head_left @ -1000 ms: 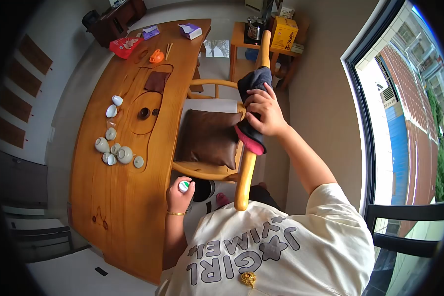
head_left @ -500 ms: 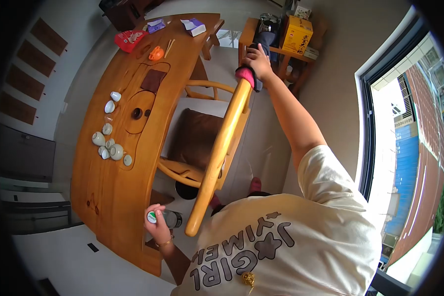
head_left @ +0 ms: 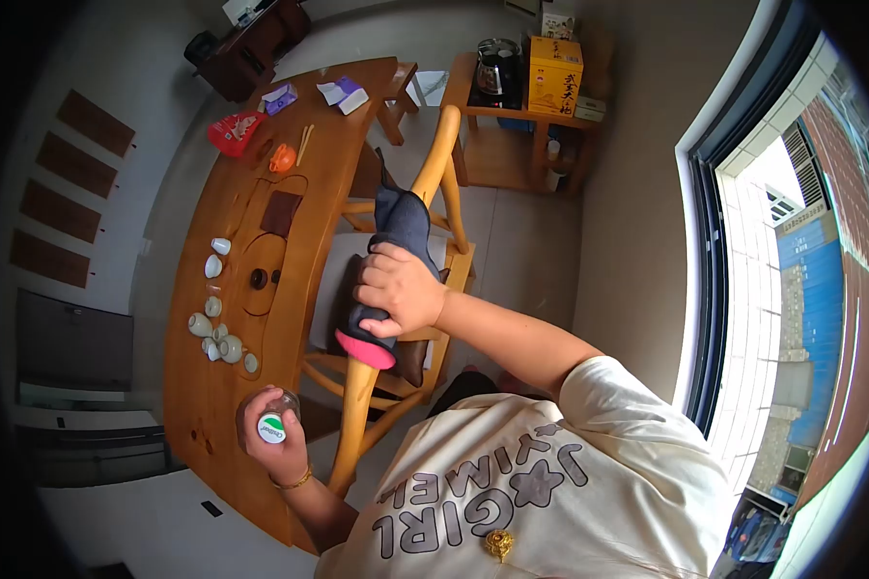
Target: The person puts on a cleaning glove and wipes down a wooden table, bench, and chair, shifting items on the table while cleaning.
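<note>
My right hand (head_left: 401,289) is closed around a dark grey cloth (head_left: 402,222) with a pink edge, which wraps the top rail of a wooden chair (head_left: 439,145). The cloth sits midway along the rail, its loose end trailing towards the far side. In my left hand (head_left: 275,439) is a clear bottle (head_left: 272,425) with a white and green cap facing me; my fingers hide much of its body. That hand is beside the near edge of the wooden table (head_left: 261,492).
Several white teacups (head_left: 212,265) stand along the table, with a brown cloth (head_left: 281,212), an orange object (head_left: 282,158) and a red bag (head_left: 234,133) farther off. A yellow box (head_left: 554,82) and a kettle (head_left: 497,68) stand on a side shelf. A window (head_left: 700,289) is at right.
My right hand has slid the cloth from the far part of the chair rail back towards me. My left hand has moved left, turning the bottle so its cap faces me.
</note>
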`<act>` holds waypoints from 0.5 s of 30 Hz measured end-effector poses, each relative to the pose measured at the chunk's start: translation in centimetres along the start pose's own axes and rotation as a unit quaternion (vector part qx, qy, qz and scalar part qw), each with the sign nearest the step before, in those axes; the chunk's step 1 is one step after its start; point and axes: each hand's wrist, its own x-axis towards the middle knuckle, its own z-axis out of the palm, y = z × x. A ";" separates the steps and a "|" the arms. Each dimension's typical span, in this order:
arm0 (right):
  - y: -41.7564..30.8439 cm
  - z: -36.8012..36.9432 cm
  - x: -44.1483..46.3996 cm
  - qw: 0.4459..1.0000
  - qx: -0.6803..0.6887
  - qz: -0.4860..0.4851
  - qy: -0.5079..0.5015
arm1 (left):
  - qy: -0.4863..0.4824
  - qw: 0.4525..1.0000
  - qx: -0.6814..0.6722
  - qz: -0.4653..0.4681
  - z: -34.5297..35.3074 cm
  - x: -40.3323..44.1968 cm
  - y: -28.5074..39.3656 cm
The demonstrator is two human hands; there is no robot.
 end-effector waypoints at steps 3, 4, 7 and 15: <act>8.3 -1.6 -0.1 0.989 -0.011 0.147 -0.016 | 0.008 1.000 0.017 -0.009 0.5 1.0 0.1; 11.9 -1.8 -0.8 0.986 -0.037 0.164 -0.017 | 0.017 1.000 0.019 -0.017 0.7 1.2 0.1; 19.8 -2.8 -1.5 0.980 -0.155 0.122 -0.032 | 0.017 0.999 0.049 -0.016 0.8 1.7 -1.0; 29.2 -5.3 3.5 0.882 -0.070 0.443 -0.145 | 0.071 0.976 0.013 -0.203 0.0 1.0 -5.8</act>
